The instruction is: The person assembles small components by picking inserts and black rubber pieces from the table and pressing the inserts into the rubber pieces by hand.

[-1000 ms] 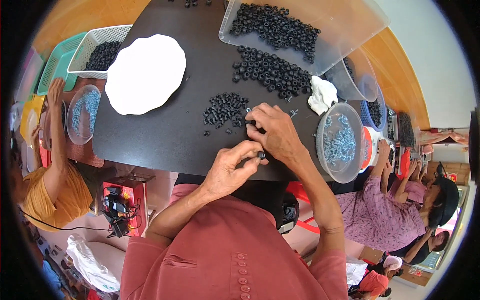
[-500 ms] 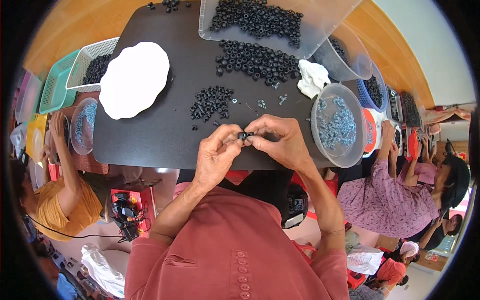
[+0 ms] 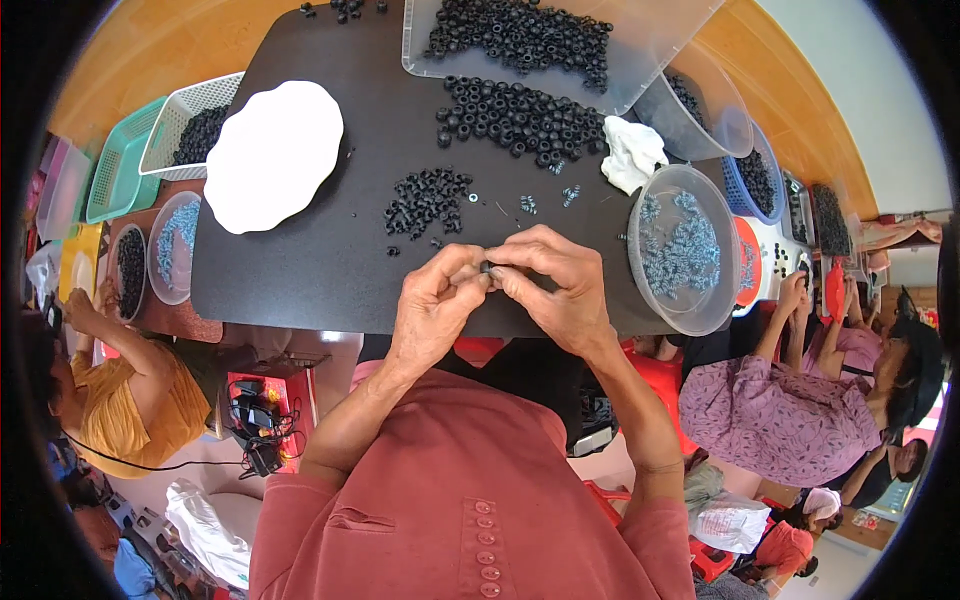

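Over the table's near edge, my left hand (image 3: 435,300) and my right hand (image 3: 560,290) meet fingertip to fingertip. Both pinch a small black round plastic part (image 3: 487,267), mostly hidden by the fingers. Just beyond lies a pile of small black plastic pieces (image 3: 428,200), with a few strays close to my left hand. Farther back spreads a heap of larger black round caps with holes (image 3: 520,120). Some small metal springs (image 3: 528,204) lie beyond my right hand. Right of it stands a round clear tub (image 3: 640,290) holding many bluish springs.
A white wavy-edged sheet (image 3: 275,155) covers the table's left part. At the back sits a large clear bin (image 3: 425,70) of black caps, near a crumpled white cloth (image 3: 632,158). Baskets and tubs flank the table. Other people work at left and right.
My fingertips have come closer together, and the black part, which showed between them with a narrower black piece at its right, is now mostly covered. The view has shifted slightly.
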The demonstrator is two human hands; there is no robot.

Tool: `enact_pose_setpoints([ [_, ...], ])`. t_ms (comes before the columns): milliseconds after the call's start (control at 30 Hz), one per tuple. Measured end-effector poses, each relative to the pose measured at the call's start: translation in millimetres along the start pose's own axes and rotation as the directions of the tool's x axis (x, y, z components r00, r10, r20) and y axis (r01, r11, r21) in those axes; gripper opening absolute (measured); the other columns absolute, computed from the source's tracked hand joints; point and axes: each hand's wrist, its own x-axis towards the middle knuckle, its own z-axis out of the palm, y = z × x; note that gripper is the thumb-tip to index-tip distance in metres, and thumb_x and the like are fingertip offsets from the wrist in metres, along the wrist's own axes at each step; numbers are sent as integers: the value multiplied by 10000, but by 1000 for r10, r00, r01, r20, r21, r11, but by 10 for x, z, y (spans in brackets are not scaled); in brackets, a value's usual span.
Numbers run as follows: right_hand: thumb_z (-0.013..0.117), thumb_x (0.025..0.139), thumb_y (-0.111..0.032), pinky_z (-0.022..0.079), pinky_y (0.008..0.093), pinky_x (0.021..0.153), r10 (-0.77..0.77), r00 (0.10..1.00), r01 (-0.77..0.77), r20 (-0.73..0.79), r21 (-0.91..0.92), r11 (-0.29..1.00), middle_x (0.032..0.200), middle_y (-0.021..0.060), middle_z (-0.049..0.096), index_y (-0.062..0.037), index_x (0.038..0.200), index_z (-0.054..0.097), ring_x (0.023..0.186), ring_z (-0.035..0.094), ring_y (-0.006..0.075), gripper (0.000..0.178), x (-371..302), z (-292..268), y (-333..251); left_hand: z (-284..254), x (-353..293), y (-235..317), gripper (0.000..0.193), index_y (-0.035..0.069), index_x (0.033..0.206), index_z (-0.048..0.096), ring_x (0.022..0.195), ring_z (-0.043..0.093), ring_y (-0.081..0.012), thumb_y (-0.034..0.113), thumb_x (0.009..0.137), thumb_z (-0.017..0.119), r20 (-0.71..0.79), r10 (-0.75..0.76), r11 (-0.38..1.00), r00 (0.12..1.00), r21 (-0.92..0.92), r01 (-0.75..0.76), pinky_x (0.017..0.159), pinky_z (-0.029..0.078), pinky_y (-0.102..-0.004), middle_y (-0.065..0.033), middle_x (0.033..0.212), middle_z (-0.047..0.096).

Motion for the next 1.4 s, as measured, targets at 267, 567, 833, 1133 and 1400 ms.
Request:
enact_pose_setpoints([
  [267,660,791,95,535,254,681,105,992,-92,-71,168,981,946,107,646,24,997,685,794,632,134,219,-69,112,77,22,29,14,167,-30,1085,574,889,595,-75,-14,926,525,9,18,991,1000,-131,-17,817,498,-237,-22,925,619],
  [567,640,804,116,534,246,685,-10,992,16,-125,47,999,947,115,637,35,973,665,792,621,129,189,-122,155,113,52,-2,-12,182,-29,1074,586,707,480,-15,-15,900,537,-18,67,995,998,79,-65,622,415,-178,24,793,563],
  [833,681,791,64,524,262,709,136,977,-102,-166,202,974,941,80,653,-2,1020,676,775,635,138,239,-163,204,142,63,49,-31,174,-28,1071,597,792,566,-43,-5,909,537,-41,63,995,997,-75,-66,717,472,-202,-6,848,620],
  [1133,768,647,21,520,294,690,-233,965,187,-123,-304,934,986,102,633,-40,1075,656,803,622,222,446,-139,54,157,93,133,-12,154,-19,1043,627,859,605,-90,23,921,544,58,-78,931,995,-353,93,816,484,-242,-39,896,654],
  [1400,778,591,22,474,345,635,-305,940,228,-156,-380,897,930,93,596,-10,1034,627,755,555,249,469,-148,125,261,100,155,-114,142,-4,1029,639,874,553,-63,39,921,559,72,-94,935,993,-336,113,813,459,-230,-14,927,635],
])
